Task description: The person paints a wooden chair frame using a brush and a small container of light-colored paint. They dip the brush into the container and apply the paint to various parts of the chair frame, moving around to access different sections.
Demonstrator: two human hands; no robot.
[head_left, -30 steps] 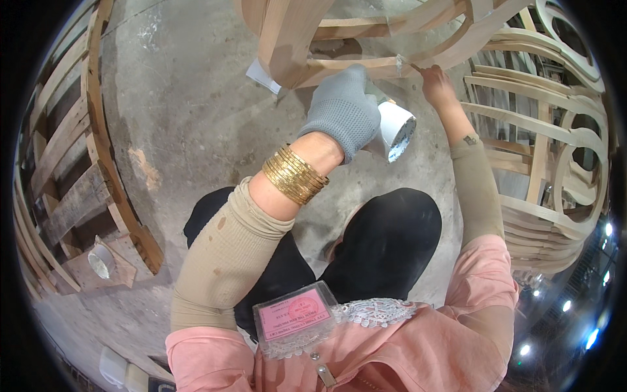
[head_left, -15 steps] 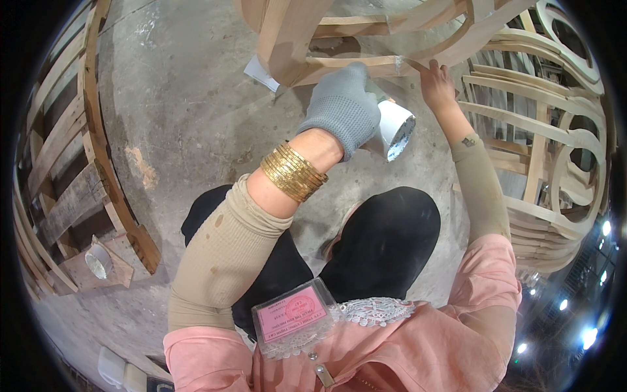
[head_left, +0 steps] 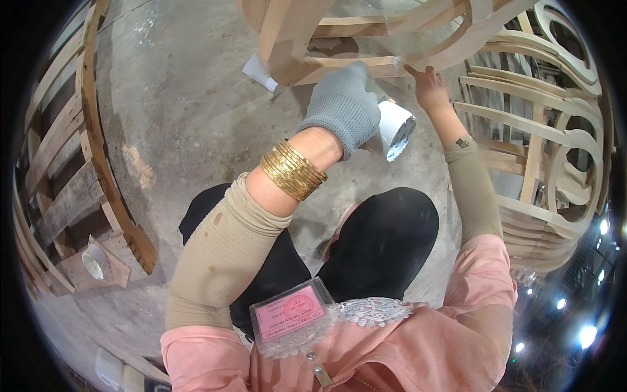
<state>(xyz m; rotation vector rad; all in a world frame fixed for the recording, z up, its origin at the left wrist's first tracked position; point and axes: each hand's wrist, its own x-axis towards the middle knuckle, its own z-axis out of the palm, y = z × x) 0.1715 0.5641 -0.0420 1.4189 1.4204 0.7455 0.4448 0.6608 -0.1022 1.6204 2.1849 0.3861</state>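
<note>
My left hand (head_left: 341,108), in a grey knit glove, is closed close to the lower rail (head_left: 353,63) of a pale wooden frame (head_left: 287,46). It grips a tilted white cup (head_left: 396,132), whose mouth faces right and whose rim is smeared with whitish paste. The glove hides its fingers. To the right, my bare right hand (head_left: 432,90) has its fingers drawn together at the rail's joint, where a whitish smear (head_left: 396,63) shows. Something thin and brownish points from those fingers to the joint; what it is, I cannot make out.
Stacked curved wooden frames (head_left: 542,130) stand on the right. A slatted wooden pallet (head_left: 91,150) is on the left, with another white cup (head_left: 95,261) on a board by it. A white sheet (head_left: 259,72) lies on the concrete floor (head_left: 189,85) beside the frame.
My right hand has shifted slightly left and down, with its forearm drawn a little inward. My left hand and the white cup stay nearly where they were.
</note>
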